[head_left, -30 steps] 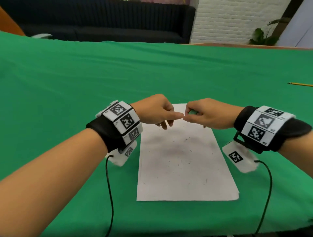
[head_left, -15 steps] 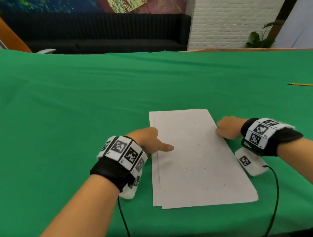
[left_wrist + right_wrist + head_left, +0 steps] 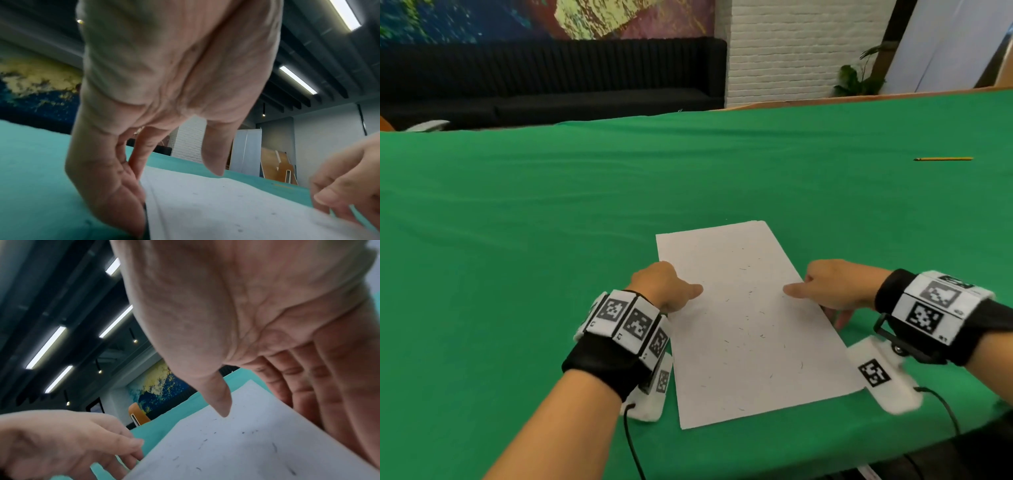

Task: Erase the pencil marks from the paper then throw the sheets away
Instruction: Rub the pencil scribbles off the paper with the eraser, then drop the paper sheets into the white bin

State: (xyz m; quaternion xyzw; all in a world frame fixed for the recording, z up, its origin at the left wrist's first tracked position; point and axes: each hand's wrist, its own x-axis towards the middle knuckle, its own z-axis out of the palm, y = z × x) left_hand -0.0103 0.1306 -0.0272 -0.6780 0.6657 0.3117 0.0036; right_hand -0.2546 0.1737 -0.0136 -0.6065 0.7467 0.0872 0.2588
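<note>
Near edge of the green table (image 3: pixel 500 240): we see both hands now down at the paper (image 3: pixel 743 325), no longer meeting above its far end. Left hand (image 3: pixel 666 286) has its fingers at the left edge, thumb on top, pinching it. Right hand (image 3: pixel 832 287) likewise pinches the right edge, fingers underneath. We judge erasing done, pickup for throwing away starting. Eraser crumbs dot the sheet. Eraser and bin not visible; sheet count unclear. Pencil (image 3: pixel 943 159) lies far right.
</note>
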